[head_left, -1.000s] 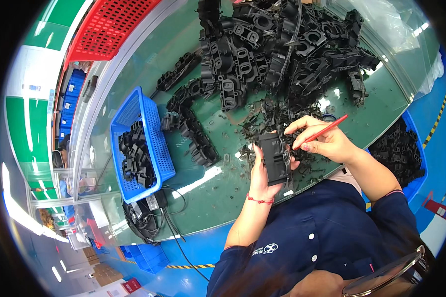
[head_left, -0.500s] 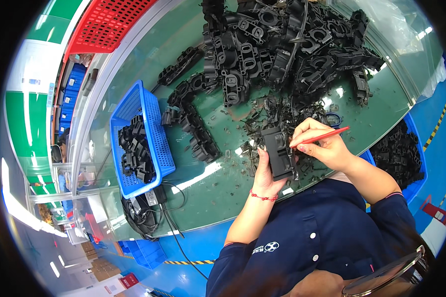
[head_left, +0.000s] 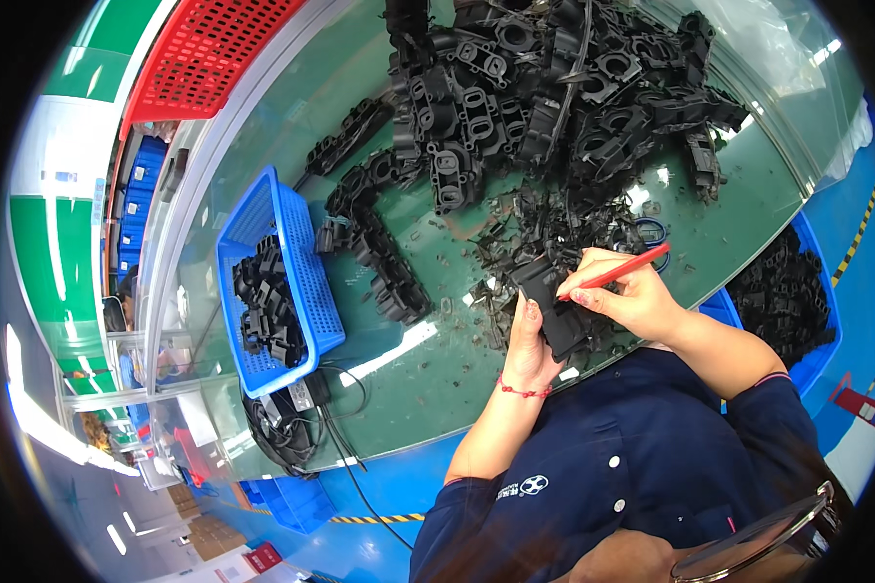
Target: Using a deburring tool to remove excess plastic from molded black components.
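My left hand (head_left: pixel 532 348) is closed around a black moulded plastic part (head_left: pixel 560 328), holding it tilted above the front of the table. A red pen-shaped tool (head_left: pixel 624 269) sits pinched in my right hand (head_left: pixel 627 296), with its tip end down at the part; the tip itself is hidden by my fingers. Just beyond both hands lies a heap of thin black plastic scraps (head_left: pixel 525 223). Beside the scraps is a small blue ring-shaped thing (head_left: pixel 654 231).
A large pile of black moulded parts (head_left: pixel 486 107) covers the table's far side. A blue basket (head_left: pixel 311 291) with black parts stands at left, near cables (head_left: pixel 335 432). A blue bin (head_left: pixel 815 355) of black pieces sits at right. A red crate (head_left: pixel 209 58) is at upper left.
The black part has been turned and tilted in my left hand, showing a different face. My right hand and the red tool have shifted slightly left, the tool now at a steeper slant.
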Available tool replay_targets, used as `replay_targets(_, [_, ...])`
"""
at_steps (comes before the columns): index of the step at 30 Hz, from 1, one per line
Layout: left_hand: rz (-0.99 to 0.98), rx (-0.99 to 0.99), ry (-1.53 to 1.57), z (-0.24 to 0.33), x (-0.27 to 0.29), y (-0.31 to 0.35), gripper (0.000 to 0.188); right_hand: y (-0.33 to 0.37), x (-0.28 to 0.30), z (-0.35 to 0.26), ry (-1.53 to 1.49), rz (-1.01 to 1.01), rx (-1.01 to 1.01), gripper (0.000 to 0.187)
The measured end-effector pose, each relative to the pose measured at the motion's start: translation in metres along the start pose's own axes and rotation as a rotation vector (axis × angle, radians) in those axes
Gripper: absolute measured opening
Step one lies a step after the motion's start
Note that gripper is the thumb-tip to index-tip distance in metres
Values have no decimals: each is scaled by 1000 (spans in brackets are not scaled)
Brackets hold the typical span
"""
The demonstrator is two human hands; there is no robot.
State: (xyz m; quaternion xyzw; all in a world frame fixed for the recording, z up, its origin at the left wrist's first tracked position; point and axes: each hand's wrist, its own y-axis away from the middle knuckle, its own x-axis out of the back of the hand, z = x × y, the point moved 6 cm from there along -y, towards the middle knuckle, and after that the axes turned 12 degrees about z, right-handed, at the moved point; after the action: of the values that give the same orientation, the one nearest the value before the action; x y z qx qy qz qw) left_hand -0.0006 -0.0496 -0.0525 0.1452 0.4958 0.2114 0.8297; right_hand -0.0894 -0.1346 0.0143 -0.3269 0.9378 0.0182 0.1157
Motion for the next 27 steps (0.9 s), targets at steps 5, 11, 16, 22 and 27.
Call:
replay_targets(5, [-5,-5,12,0,-1,0,70,1,1,-1,3,-2,26,12])
replay_targets(11, [-7,-2,21,-1,-2,1,71,1,2,1,6,0,-22,12])
replay_targets(16, [16,0,19,-2,1,1,72,1,2,-5,144,-27,153,11])
replay_targets(22, [0,-210,-184,9,-9,2,72,15,-13,-27,753,37,821,14])
replay_targets(27, [127,-331,-218,18,-9,2,50,16,-6,-25,862,116,1003,15])
